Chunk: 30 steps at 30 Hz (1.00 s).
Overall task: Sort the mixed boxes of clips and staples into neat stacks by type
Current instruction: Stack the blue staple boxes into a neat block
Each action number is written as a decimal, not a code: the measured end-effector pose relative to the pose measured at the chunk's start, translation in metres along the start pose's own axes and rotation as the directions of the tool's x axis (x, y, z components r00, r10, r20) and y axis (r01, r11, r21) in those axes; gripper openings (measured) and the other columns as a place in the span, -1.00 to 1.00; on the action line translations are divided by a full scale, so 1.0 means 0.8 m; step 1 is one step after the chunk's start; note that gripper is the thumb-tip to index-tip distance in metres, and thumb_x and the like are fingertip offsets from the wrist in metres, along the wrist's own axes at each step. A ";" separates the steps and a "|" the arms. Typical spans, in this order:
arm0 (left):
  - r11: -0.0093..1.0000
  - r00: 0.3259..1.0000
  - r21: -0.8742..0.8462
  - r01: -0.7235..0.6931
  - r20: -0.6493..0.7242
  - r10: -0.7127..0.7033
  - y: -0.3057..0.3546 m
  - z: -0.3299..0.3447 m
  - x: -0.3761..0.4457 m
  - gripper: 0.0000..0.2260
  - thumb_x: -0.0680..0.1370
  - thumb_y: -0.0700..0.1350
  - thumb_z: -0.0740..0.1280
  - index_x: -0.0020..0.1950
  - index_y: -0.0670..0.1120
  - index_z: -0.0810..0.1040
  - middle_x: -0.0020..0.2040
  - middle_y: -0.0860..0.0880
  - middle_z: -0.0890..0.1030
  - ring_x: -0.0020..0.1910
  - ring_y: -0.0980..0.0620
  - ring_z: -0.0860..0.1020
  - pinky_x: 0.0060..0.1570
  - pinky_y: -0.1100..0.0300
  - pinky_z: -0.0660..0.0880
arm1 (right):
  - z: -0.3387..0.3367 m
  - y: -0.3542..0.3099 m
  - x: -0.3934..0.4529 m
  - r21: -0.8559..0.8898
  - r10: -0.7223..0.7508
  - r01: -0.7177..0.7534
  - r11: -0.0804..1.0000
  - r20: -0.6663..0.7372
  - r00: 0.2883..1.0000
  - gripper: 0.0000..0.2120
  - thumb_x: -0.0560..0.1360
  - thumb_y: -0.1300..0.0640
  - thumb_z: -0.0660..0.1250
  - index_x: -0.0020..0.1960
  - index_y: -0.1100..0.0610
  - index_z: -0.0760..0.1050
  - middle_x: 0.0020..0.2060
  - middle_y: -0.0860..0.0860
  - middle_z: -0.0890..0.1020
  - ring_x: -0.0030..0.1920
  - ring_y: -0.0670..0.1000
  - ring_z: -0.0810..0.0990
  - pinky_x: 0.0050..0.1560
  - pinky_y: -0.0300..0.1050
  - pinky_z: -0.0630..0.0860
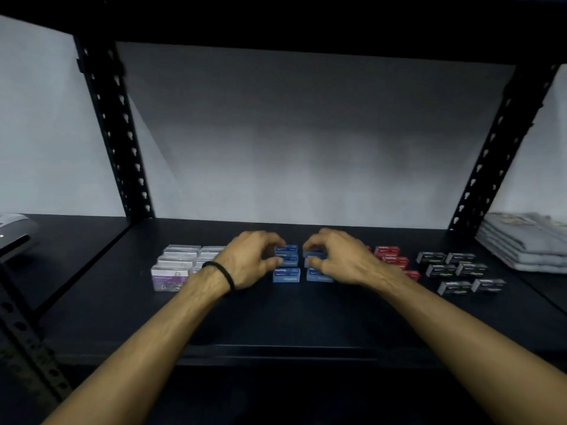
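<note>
I see both bare forearms reaching forward from the lower corners, converging toward the centre. The left hand point(248, 259) is held palm down, back of the hand up, fingers curled downward with the thumb set opposite them. A dark band point(221, 271) circles its wrist. The right hand point(334, 259) mirrors this pose: fingers arched, thumb tucked below. The two sets of fingertips sit close together, not touching.

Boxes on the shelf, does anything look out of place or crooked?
Nothing stands out. Clear boxes, blue boxes, red boxes and black boxes sit grouped by colour. Left hand and right hand hold blue ones.
</note>
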State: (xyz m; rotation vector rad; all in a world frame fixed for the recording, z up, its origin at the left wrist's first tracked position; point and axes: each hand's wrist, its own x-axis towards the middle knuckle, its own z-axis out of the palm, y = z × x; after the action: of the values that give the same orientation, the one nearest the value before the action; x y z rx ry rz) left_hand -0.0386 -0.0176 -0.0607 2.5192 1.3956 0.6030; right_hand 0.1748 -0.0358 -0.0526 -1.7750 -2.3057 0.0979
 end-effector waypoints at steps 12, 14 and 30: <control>0.982 0.990 0.161 0.097 0.081 -0.111 0.026 0.051 0.013 -0.67 0.57 -0.04 0.32 0.34 0.04 0.48 0.34 0.02 0.49 0.29 -0.02 0.48 0.27 0.08 0.37 | 0.033 0.027 -0.018 -0.005 0.023 -0.023 1.000 0.013 1.000 -0.67 0.57 0.05 0.34 0.32 0.04 0.52 0.26 0.01 0.55 0.18 0.03 0.58 0.15 -0.07 0.53; 0.984 0.989 0.151 0.091 0.102 -0.107 0.022 0.055 0.016 -0.69 0.56 -0.06 0.33 0.31 0.04 0.50 0.31 0.00 0.53 0.25 -0.03 0.51 0.25 0.10 0.41 | 0.038 0.028 -0.016 0.019 0.031 -0.031 0.999 0.005 1.000 -0.69 0.57 0.07 0.33 0.31 0.06 0.52 0.25 0.03 0.56 0.18 0.05 0.58 0.17 -0.04 0.53; 0.994 0.989 0.094 0.053 0.136 -0.065 0.007 0.058 0.002 -0.79 0.56 -0.06 0.34 0.19 0.03 0.58 0.16 0.00 0.62 0.13 0.00 0.57 0.14 0.14 0.49 | 0.052 0.024 -0.026 0.162 -0.046 0.050 0.986 -0.029 0.999 -0.78 0.57 0.10 0.33 0.20 0.07 0.58 0.16 0.02 0.60 0.12 -0.01 0.58 0.15 -0.08 0.53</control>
State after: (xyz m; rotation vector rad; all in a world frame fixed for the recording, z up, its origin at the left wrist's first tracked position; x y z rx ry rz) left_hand -0.0130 -0.0184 -0.0996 2.5231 1.4711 0.3538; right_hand 0.1890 -0.0471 -0.0995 -1.6314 -2.2513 0.2464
